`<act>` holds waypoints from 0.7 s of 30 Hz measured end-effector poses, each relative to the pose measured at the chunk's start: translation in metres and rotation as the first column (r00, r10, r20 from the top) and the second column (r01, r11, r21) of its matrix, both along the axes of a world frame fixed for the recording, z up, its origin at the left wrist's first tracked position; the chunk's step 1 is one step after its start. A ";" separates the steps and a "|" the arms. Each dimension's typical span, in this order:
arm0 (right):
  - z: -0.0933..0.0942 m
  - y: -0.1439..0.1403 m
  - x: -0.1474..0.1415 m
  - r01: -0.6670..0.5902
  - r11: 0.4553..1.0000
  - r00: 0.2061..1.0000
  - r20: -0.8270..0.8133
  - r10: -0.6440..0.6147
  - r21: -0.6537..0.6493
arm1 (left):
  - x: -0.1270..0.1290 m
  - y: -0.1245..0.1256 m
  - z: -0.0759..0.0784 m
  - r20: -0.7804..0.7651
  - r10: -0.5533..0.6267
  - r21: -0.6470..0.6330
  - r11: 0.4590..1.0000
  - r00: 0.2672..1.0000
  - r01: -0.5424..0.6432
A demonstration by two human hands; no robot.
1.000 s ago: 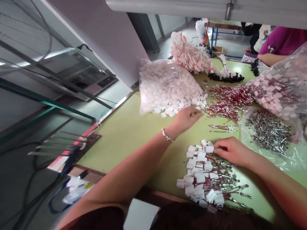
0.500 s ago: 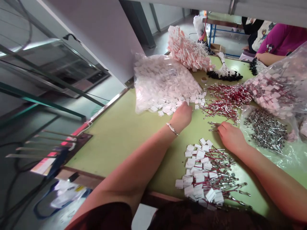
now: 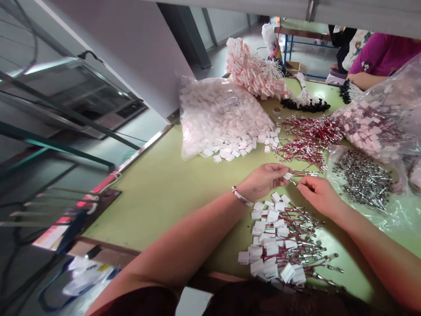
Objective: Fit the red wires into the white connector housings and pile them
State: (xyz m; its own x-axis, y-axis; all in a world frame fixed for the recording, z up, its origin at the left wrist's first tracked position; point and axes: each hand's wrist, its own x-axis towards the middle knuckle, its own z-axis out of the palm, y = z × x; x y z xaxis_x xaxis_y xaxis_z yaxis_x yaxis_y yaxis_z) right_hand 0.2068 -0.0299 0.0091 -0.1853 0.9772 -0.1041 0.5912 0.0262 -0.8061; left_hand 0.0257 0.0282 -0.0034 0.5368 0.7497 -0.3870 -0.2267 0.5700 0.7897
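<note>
Honestly nothing readable here. The clear bag of white blocks point(image 3: 223, 116) has a small label on it but it's way too blurry, and the print on the purple shirt point(image 3: 383, 55) is just a cartoon, no legible words

Pale green table point(image 3: 164, 188) with a dull metal edge strip along its left side. Past that edge, grey smooth floor point(image 3: 131, 140), faintly glossy. Slanting white wall panel point(image 3: 131, 48) above, dark pillar point(image 3: 184, 30) behind it. Glass-and-metal frame point(image 3: 66, 96) at far left, daylight glinting on the panes. Black cables point(image 3: 19, 272) trailing over the floor below. In the far distance, another green table on blue legs point(image 3: 296, 33). White beam point(image 3: 362, 15) across the top.
</note>
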 end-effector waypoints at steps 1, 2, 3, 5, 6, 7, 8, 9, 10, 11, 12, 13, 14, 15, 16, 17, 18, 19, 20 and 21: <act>0.001 0.000 0.000 -0.009 1.000 1.000 -0.021 0.008 -0.026 | -0.001 0.000 -0.001 0.011 0.001 -0.001 1.000 1.000 -0.001; 0.002 0.000 0.000 -0.018 0.998 0.999 -0.050 0.015 -0.060 | -0.002 0.000 -0.001 0.018 0.002 0.001 1.000 1.000 -0.002; 0.003 0.001 0.000 -0.024 0.995 0.996 -0.086 0.016 -0.098 | -0.003 0.000 -0.002 0.024 0.000 0.003 1.000 1.000 0.000; 0.005 0.001 0.000 -0.025 0.981 0.986 -0.169 -0.008 -0.190 | -0.004 0.001 -0.002 0.035 -0.020 0.011 1.000 0.999 0.020; 0.006 0.001 0.000 -0.022 0.970 0.976 -0.215 -0.032 -0.244 | -0.005 0.001 -0.003 0.037 -0.039 0.019 0.999 0.999 0.039; 0.007 0.001 0.001 -0.020 0.952 0.964 -0.259 -0.062 -0.304 | -0.005 0.001 -0.003 0.032 -0.062 0.032 0.998 0.998 0.061; 0.009 0.002 0.001 -0.017 0.930 0.950 -0.297 -0.100 -0.367 | -0.005 0.000 -0.003 0.016 -0.082 0.053 0.995 0.996 0.081; 0.010 0.002 0.001 -0.015 0.903 0.936 -0.324 -0.139 -0.430 | -0.004 0.000 -0.002 -0.015 -0.095 0.088 0.991 0.995 0.096; 0.010 0.002 0.002 -0.016 0.873 0.924 -0.342 -0.174 -0.488 | -0.004 0.000 -0.002 -0.062 -0.099 0.138 0.985 0.993 0.106; 0.011 0.002 0.002 -0.016 0.845 0.913 -0.353 -0.206 -0.535 | -0.003 -0.001 -0.001 -0.116 -0.090 0.202 0.973 0.989 0.112; 0.011 0.002 0.003 -0.015 0.821 0.902 -0.362 -0.236 -0.571 | -0.003 -0.002 0.001 -0.168 -0.072 0.272 0.955 0.983 0.116; 0.010 0.002 0.004 -0.012 0.804 0.890 -0.372 -0.262 -0.594 | -0.002 -0.003 0.003 -0.212 -0.056 0.339 0.932 0.976 0.127; 0.009 0.003 0.005 -0.009 0.793 0.878 -0.384 -0.285 -0.610 | -0.002 -0.004 0.005 -0.244 -0.047 0.398 0.906 0.969 0.144; 0.008 0.003 0.006 -0.006 0.786 0.865 -0.397 -0.305 -0.618 | -0.002 -0.006 0.006 -0.267 -0.048 0.447 0.879 0.962 0.168; 0.007 0.003 0.006 -0.007 0.782 0.854 -0.410 -0.320 -0.623 | -0.002 -0.007 0.008 -0.283 -0.050 0.490 0.851 0.958 0.189; 0.006 0.003 0.007 -0.017 0.777 0.847 -0.422 -0.323 -0.629 | -0.002 -0.008 0.010 -0.295 -0.044 0.528 0.825 0.955 0.201; 0.005 0.003 0.007 -0.033 0.773 0.845 -0.431 -0.316 -0.633 | -0.002 -0.009 0.011 -0.299 -0.029 0.560 0.804 0.954 0.200; 0.004 0.003 0.007 -0.050 0.771 0.845 -0.438 -0.306 -0.635 | -0.002 -0.010 0.012 -0.296 -0.011 0.583 0.790 0.955 0.189; 0.004 0.002 0.006 -0.061 0.772 0.844 -0.445 -0.299 -0.633 | -0.002 -0.010 0.012 -0.288 -0.002 0.592 0.786 0.958 0.180; 0.004 0.002 0.006 -0.063 0.776 0.843 -0.449 -0.295 -0.628 | -0.002 -0.010 0.012 -0.283 -0.005 0.583 0.793 0.959 0.176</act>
